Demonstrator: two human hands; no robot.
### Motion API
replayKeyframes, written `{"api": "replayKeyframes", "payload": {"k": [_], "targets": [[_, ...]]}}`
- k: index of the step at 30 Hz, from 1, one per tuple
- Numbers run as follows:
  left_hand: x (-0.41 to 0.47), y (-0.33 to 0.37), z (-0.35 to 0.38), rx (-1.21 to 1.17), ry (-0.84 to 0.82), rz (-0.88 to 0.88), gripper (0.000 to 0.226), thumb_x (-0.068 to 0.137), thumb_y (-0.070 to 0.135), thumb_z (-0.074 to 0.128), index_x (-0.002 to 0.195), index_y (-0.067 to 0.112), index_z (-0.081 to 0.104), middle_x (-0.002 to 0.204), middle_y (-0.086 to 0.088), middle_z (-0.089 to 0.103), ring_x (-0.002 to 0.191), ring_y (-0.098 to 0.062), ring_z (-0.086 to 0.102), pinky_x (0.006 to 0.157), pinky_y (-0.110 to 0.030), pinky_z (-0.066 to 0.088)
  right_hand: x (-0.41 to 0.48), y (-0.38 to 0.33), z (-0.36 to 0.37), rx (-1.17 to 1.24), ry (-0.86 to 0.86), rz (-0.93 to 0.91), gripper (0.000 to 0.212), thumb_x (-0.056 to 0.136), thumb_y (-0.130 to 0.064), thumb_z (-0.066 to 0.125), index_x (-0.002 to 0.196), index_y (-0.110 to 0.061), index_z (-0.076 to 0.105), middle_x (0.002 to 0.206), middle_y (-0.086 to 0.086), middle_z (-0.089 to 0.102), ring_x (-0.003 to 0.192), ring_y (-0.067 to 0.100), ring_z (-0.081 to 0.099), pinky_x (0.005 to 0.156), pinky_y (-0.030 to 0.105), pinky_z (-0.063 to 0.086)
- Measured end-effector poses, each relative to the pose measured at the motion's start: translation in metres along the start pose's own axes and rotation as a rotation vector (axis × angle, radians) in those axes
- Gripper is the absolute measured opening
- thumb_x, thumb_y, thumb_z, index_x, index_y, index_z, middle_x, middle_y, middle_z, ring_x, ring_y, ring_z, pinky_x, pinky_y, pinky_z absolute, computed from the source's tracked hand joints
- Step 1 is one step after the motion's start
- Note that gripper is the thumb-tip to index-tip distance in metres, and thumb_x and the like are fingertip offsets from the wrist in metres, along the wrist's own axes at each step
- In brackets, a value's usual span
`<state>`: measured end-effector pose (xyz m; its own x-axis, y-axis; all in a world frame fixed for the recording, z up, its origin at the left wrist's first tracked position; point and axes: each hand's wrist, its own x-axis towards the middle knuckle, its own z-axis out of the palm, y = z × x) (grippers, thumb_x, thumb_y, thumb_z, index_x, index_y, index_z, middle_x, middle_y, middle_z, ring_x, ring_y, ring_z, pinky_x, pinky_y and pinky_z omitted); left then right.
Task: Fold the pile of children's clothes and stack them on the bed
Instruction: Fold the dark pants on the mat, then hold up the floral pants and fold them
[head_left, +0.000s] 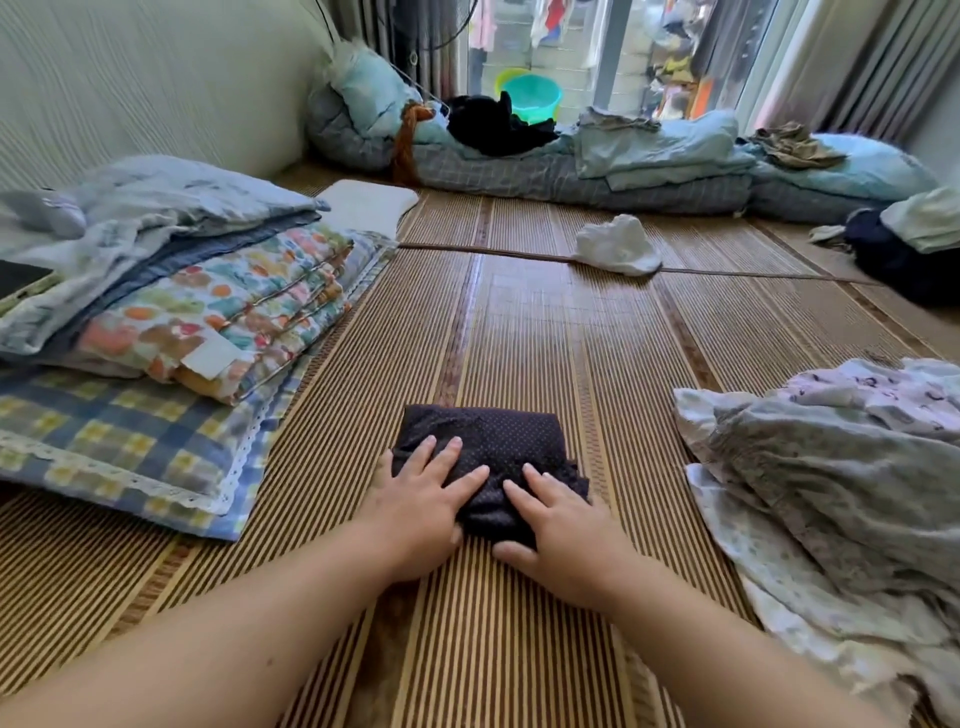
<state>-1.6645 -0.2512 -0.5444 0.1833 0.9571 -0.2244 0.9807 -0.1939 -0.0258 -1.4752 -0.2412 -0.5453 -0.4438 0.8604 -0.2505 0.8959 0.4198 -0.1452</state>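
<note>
Pressing the folded dark garment (488, 441) flat on the mat (524, 338), lower centre of frame. My left hand (423, 501) and right hand (563, 527) lie spread on it, fingers straight. I judge even pressure and square edges best.

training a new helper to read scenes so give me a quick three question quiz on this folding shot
1. True or false: the left hand and the right hand both press on the dark dotted garment.
2. The pile of loose clothes lies: A) at the person's right, B) at the person's left, C) by the window.
3. What lies under the floral blanket?
Key: 1 true; 2 A; 3 the checked pillow.
</note>
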Motion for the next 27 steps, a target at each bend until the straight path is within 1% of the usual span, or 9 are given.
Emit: {"api": "replayKeyframes", "payload": {"k": [3,8,11,13,15,18,22,24,27], "targets": [[0.041,-0.037,-0.011,-0.037,-0.011,-0.110,0.071,0.091,0.048,0.041,0.149,0.047,-0.001,0.162,0.000,-0.013,0.148,-0.025,-0.013,0.114,-0.059,-0.004,0.068,-0.010,-0.015,-0.014,-0.003,-0.025,0.082,0.087,-0.072,0.036,0.153,-0.032,0.006,0.162,-0.004,-0.003,0.149,0.017,0.000,0.117,0.051,0.008],[0.091,-0.097,-0.018,-0.079,-0.027,-0.249,0.079,0.086,0.047,0.049,0.149,0.047,0.002,0.162,-0.002,-0.011,0.148,-0.027,-0.009,0.115,-0.058,0.001,0.159,-0.031,-0.025,-0.021,0.026,-0.098,0.085,0.086,-0.073,0.038,0.153,-0.033,0.005,0.162,-0.002,-0.006,0.149,0.020,-0.003,0.116,0.055,0.006],[0.108,-0.122,-0.020,-0.203,-0.075,-0.252,0.088,0.081,0.046,0.057,0.150,0.046,0.002,0.162,-0.001,-0.011,0.148,-0.026,-0.004,0.117,-0.055,0.008,0.188,-0.039,-0.024,-0.029,0.031,-0.114,0.087,0.085,-0.073,0.039,0.153,-0.034,0.002,0.162,-0.003,-0.011,0.148,0.021,-0.009,0.115,0.057,0.002],[0.114,-0.132,-0.022,-0.258,-0.079,-0.252,0.089,0.080,0.044,0.059,0.149,0.047,0.004,0.162,0.001,-0.009,0.148,-0.026,-0.001,0.118,-0.054,0.011,0.197,-0.039,-0.024,-0.024,0.034,-0.114,0.087,0.085,-0.073,0.040,0.152,-0.036,0.000,0.161,-0.003,-0.014,0.148,0.022,-0.013,0.114,0.059,-0.003],[0.115,-0.132,-0.026,-0.250,-0.067,-0.265,0.089,0.080,0.045,0.058,0.150,0.047,0.002,0.162,0.000,-0.010,0.148,-0.026,-0.003,0.116,-0.056,0.009,0.193,-0.035,-0.026,-0.002,0.050,-0.103,0.085,0.085,-0.073,0.039,0.152,-0.038,0.000,0.161,-0.003,-0.014,0.147,0.023,-0.015,0.113,0.060,-0.007],[0.105,-0.105,-0.032,-0.265,-0.016,-0.239,0.089,0.083,0.048,0.056,0.150,0.045,-0.002,0.161,-0.001,-0.017,0.148,-0.026,-0.012,0.114,-0.059,0.003,0.163,-0.020,-0.033,0.036,0.139,-0.049,0.080,0.087,-0.071,0.037,0.151,-0.039,0.002,0.162,-0.003,-0.012,0.147,0.023,-0.017,0.113,0.059,-0.011],[0.072,-0.034,-0.040,-0.283,0.066,-0.094,0.088,0.084,0.046,0.058,0.149,0.047,-0.001,0.160,0.004,-0.018,0.147,-0.022,-0.015,0.115,-0.056,0.000,0.088,0.026,-0.056,0.056,0.239,0.073,0.076,0.088,-0.066,0.042,0.150,-0.041,0.006,0.162,-0.004,-0.009,0.147,0.022,-0.017,0.112,0.056,-0.013],[0.058,0.014,-0.045,-0.306,0.096,-0.014,0.087,0.084,0.047,0.060,0.148,0.049,0.001,0.160,0.007,-0.015,0.147,-0.019,-0.013,0.116,-0.055,0.000,0.041,0.062,-0.071,0.050,0.269,0.164,0.076,0.089,-0.061,0.047,0.150,-0.041,0.009,0.162,-0.004,-0.006,0.147,0.023,-0.015,0.113,0.058,-0.009],[0.041,0.088,-0.052,-0.339,0.100,0.135,0.087,0.084,0.045,0.062,0.146,0.052,0.003,0.160,0.012,-0.012,0.147,-0.015,-0.012,0.117,-0.053,-0.002,-0.028,0.118,-0.084,0.061,0.340,0.319,0.078,0.086,-0.056,0.056,0.149,-0.041,0.015,0.162,-0.003,0.000,0.148,0.023,-0.011,0.116,0.061,0.001]]}}
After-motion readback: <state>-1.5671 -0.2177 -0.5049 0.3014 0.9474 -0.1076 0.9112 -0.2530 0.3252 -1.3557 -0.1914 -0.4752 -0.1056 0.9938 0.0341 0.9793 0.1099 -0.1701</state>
